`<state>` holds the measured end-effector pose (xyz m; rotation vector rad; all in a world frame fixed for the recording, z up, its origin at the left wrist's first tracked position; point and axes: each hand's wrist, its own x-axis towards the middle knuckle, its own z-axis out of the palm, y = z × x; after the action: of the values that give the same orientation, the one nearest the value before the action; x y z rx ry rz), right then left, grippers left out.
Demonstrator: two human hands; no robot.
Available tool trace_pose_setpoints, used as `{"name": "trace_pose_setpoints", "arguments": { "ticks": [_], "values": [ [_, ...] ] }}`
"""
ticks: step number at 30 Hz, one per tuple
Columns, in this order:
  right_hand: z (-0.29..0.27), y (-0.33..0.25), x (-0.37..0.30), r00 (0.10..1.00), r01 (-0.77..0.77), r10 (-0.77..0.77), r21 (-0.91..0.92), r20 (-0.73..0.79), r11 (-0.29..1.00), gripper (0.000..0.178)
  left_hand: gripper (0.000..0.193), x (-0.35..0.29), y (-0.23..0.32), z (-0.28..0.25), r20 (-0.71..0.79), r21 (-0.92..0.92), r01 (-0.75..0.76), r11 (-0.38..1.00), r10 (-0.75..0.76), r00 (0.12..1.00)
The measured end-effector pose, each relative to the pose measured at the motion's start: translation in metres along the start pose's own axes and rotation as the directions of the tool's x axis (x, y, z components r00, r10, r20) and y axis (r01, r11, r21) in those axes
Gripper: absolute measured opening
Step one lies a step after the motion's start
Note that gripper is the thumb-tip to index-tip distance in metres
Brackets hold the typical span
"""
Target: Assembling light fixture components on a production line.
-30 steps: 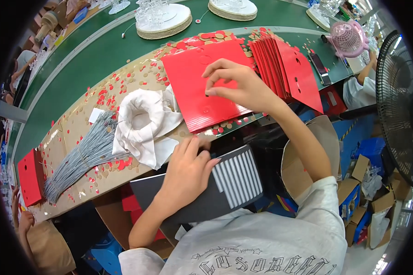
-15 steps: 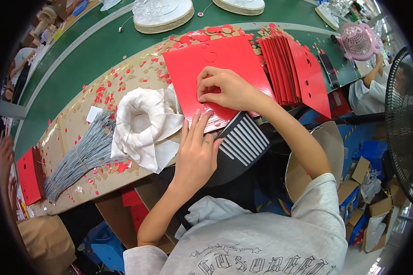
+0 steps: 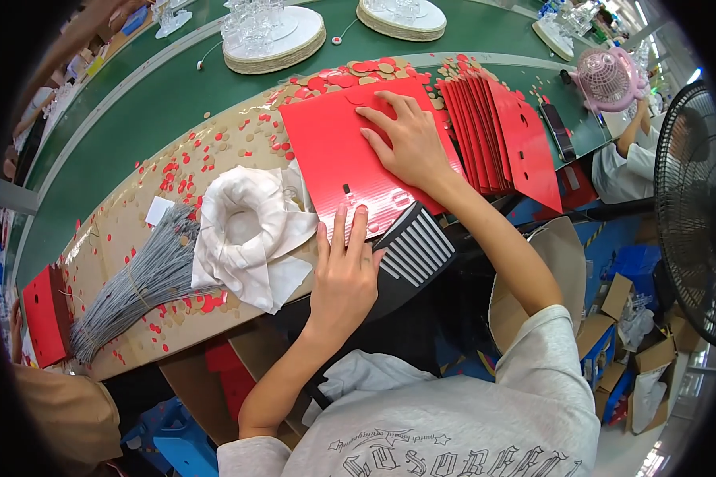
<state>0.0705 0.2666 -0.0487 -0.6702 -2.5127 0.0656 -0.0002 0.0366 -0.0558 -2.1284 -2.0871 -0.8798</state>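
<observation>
A flat red cardboard sheet [image 3: 314, 135] lies before me on the work surface. My left hand [image 3: 342, 286] rests its stretched fingers on the near edge of that sheet, holding nothing. Farther up, my right hand [image 3: 412, 141] reaches over it with fingers apart, the fingertips at a curved cut line near the top. Between the two hands a small dark hole [image 3: 346, 189] shows in the cardboard. Left of the sheet sits a bunched white cloth [image 3: 239, 211] shaped into a ring with a hollow middle.
Folded red cardboard pieces [image 3: 477, 131] stand in a row at right, near a dark phone [image 3: 557, 131]. A bundle of grey wires [image 3: 135, 278] and another red stack [image 3: 46, 314] lie left. Punched discs [image 3: 366, 71] litter the brown covering. A black fan [image 3: 696, 215] stands far right.
My right hand has left the lower part of the sheet, moved up toward its top and spread its fingers. A dark hole now shows where it was pinching. My left hand stays.
</observation>
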Motion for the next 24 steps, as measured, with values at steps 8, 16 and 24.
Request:
{"name": "trace_pose_setpoints", "arguments": {
  "ticks": [8,16,24],
  "values": [
    [0.005,0.042,0.054,0.970,0.031,-0.021,-0.035,0.241,0.999,0.061,0.031,0.002,0.002,0.003,0.011,0.056,-0.020,0.998,0.019,1.000],
    [-0.041,0.017,0.077,0.987,0.158,-0.158,-0.002,0.032,0.987,0.052,0.030,-0.004,0.003,0.004,-0.013,0.062,-0.014,0.998,0.015,1.000],
    [-0.166,-0.034,0.098,0.714,0.454,-0.521,-0.258,-0.468,0.853,0.034,0.017,-0.017,0.015,-0.038,-0.269,-0.159,-0.072,0.985,0.026,0.963]
  ]
}}
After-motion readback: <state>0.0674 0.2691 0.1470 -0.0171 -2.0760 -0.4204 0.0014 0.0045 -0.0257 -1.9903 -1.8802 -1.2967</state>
